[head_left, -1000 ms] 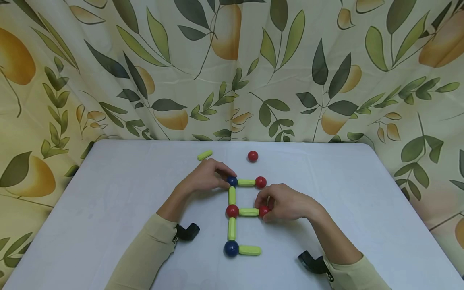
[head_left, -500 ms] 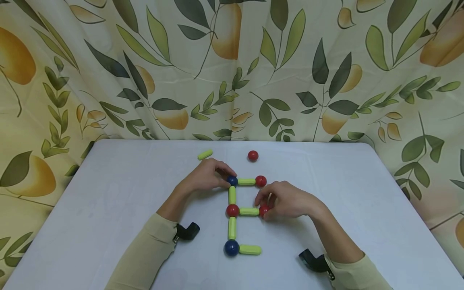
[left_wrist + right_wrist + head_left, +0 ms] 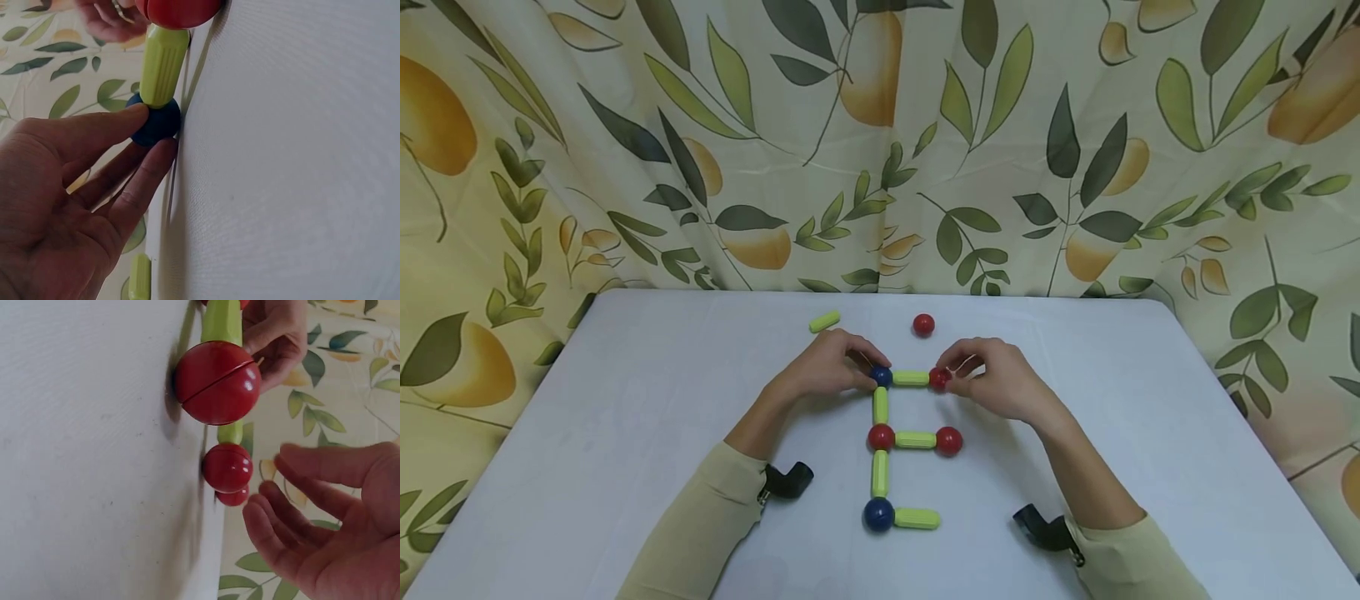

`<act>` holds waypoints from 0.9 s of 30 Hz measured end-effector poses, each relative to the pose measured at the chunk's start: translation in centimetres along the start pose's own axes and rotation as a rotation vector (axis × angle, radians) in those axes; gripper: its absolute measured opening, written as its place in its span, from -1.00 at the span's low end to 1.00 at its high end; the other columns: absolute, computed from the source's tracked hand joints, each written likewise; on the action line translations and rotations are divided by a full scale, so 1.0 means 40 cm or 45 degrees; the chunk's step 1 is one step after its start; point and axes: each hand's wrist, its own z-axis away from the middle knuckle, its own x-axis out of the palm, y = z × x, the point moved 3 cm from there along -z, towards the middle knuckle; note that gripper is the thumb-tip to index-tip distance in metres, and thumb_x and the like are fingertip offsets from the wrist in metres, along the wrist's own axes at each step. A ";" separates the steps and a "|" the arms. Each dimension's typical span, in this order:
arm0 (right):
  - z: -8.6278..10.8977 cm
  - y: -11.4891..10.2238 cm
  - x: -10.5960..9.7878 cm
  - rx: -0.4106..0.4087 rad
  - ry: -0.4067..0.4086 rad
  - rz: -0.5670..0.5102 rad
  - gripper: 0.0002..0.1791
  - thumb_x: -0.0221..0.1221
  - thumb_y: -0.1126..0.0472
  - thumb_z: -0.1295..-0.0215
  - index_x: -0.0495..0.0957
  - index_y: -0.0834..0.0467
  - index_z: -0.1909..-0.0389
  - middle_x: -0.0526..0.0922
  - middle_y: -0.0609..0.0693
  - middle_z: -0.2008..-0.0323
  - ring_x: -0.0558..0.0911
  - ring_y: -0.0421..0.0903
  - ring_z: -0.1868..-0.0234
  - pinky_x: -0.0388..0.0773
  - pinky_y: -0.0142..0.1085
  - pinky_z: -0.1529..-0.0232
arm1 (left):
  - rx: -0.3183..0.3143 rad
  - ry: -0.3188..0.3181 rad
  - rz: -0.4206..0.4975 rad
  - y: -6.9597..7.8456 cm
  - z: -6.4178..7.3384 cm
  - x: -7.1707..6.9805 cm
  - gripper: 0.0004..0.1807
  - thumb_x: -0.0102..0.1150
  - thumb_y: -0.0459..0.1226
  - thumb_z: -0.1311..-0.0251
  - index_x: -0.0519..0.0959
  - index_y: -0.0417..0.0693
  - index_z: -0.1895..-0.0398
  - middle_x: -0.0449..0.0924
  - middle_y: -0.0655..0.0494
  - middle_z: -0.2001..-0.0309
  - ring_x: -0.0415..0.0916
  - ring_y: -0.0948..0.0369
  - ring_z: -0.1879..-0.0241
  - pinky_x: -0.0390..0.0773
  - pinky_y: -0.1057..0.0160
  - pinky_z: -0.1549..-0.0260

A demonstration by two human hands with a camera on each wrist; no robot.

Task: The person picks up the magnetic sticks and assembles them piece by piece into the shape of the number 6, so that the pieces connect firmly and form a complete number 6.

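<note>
My left hand (image 3: 829,365) pinches the upper blue ball (image 3: 881,377) between thumb and fingers, clearly seen in the left wrist view. A green rod (image 3: 911,378) joins that ball to the upper red ball (image 3: 938,380). My right hand (image 3: 996,379) is beside this red ball; in the right wrist view its loosely bent fingers stand a little apart from it. Below, a red ball (image 3: 881,437) and a green rod (image 3: 915,439) lead to another red ball (image 3: 949,442). At the near end is a lower blue ball (image 3: 878,514) with a green rod (image 3: 917,518) pointing right.
A loose green rod (image 3: 824,321) and a loose red ball (image 3: 923,325) lie toward the back of the white table (image 3: 647,400). Behind it hangs a leaf-and-fruit patterned curtain (image 3: 820,183). Each wrist bears a black camera mount.
My right hand has left the middle-row red ball and moved away from me to the upper red ball. The left hand stays on the blue ball.
</note>
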 end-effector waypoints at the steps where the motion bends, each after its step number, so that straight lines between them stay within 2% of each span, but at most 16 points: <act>1: -0.005 0.002 0.000 0.018 0.027 -0.001 -0.76 0.36 0.27 -0.30 0.74 0.12 0.03 0.77 0.06 0.08 0.68 0.05 0.03 0.63 -0.13 0.09 | -0.001 0.001 0.001 0.000 0.000 0.000 -0.69 0.46 -0.39 -0.18 0.79 0.02 -0.01 0.78 0.17 0.06 0.69 0.24 0.09 0.66 0.21 -0.06; 4: -0.018 0.009 0.002 0.062 0.062 -0.009 -0.72 0.34 0.26 -0.32 0.72 0.14 -0.04 0.73 0.12 -0.04 0.68 0.14 -0.07 0.66 -0.01 0.00 | -0.002 -0.002 -0.004 -0.002 -0.001 0.000 -0.69 0.46 -0.38 -0.20 0.78 0.03 -0.01 0.78 0.17 0.05 0.69 0.25 0.09 0.66 0.22 -0.06; 10: -0.033 0.019 0.007 0.093 0.021 -0.047 -0.65 0.32 0.25 -0.32 0.70 0.14 -0.12 0.71 0.17 -0.12 0.64 0.20 -0.17 0.63 0.10 -0.08 | -0.011 -0.010 -0.014 0.000 -0.002 0.001 -0.69 0.46 -0.38 -0.20 0.78 0.04 -0.01 0.78 0.18 0.05 0.68 0.25 0.08 0.66 0.22 -0.06; 19: -0.044 0.038 0.016 0.111 -0.025 -0.091 -0.72 0.34 0.29 -0.30 0.76 0.15 -0.02 0.79 0.09 0.06 0.68 0.08 -0.03 0.57 -0.15 0.04 | -0.011 -0.005 -0.026 -0.005 -0.004 0.003 -0.69 0.45 -0.37 -0.21 0.79 0.08 -0.02 0.77 0.21 0.05 0.68 0.25 0.07 0.65 0.20 -0.08; 27: -0.049 0.048 0.017 0.116 -0.048 -0.112 -0.75 0.35 0.30 -0.29 0.79 0.14 0.03 0.79 0.08 0.06 0.67 0.04 0.02 0.55 -0.24 0.10 | -0.028 -0.012 -0.017 -0.002 -0.002 0.003 -0.68 0.45 -0.35 -0.22 0.78 0.09 -0.04 0.77 0.20 0.03 0.67 0.25 0.05 0.64 0.20 -0.10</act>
